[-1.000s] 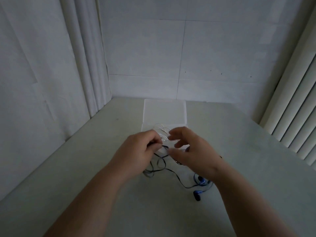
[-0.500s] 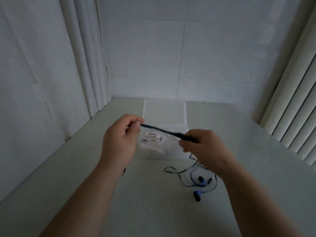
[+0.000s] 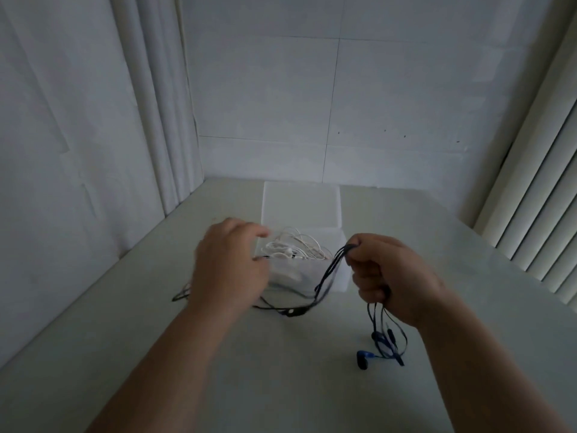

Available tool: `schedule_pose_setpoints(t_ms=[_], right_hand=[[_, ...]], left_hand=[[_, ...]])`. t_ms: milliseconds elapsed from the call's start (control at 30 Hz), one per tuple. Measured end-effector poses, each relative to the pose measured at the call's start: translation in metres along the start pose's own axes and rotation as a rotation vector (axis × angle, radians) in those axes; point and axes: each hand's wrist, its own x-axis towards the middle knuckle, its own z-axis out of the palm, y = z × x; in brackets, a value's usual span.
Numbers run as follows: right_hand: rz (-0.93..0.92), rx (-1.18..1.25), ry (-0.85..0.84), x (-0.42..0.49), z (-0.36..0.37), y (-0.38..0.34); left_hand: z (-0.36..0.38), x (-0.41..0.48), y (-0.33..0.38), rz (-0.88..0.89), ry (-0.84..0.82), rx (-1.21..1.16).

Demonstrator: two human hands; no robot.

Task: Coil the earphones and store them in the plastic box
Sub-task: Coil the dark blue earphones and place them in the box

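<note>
Now the dark earphone cord is no longer taut between the hands: the right grip, centre right, is closed round several gathered strands, while the blurred left grip has dropped over the slack, and I cannot tell whether it holds any. Coiling looks begun but unfinished; the blue earbuds trail on the tabletop, lower right, outside the plastic box holding white earphones.

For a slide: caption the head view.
Right hand grips the blue earphones near a plastic box holding white earphones; left hand blurred.
</note>
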Motion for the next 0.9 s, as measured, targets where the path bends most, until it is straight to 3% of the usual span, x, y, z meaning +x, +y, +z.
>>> schedule_pose_setpoints(t_ms=[100,200,300,467,533,633,733,900], right_hand=[[-0.001,-0.058,-0.075,0.001,0.007,0.002],[-0.034,-0.042,-0.130,0.000,0.011,0.001],[-0.056,0.012,-0.136,-0.003,0.007,-0.003],[-0.152,-0.238,0.092,-0.001,-0.010,-0.001],[-0.195,-0.294,0.207,0.002,-0.013,0.001],[-0.200,-0.446,0.379,0.007,-0.014,0.003],[-0.137,-0.686,0.370,0.011,-0.009,0.008],[-0.039,-0.479,0.188,0.009,-0.014,0.010]], left_hand=[[0.001,-0.007,0.024,0.116,-0.238,-0.482],[0.013,-0.012,0.028,0.188,-0.431,-0.395],[0.018,-0.009,0.028,0.110,-0.427,-0.401],[0.000,0.000,0.021,-0.349,-0.274,-1.369],[-0.009,0.005,0.014,-0.402,-0.186,-1.564],[-0.013,0.011,0.002,-0.371,-0.074,-1.697],[-0.014,0.010,0.001,-0.256,-0.130,-1.746],[-0.014,0.007,0.009,-0.258,-0.275,-1.588]])
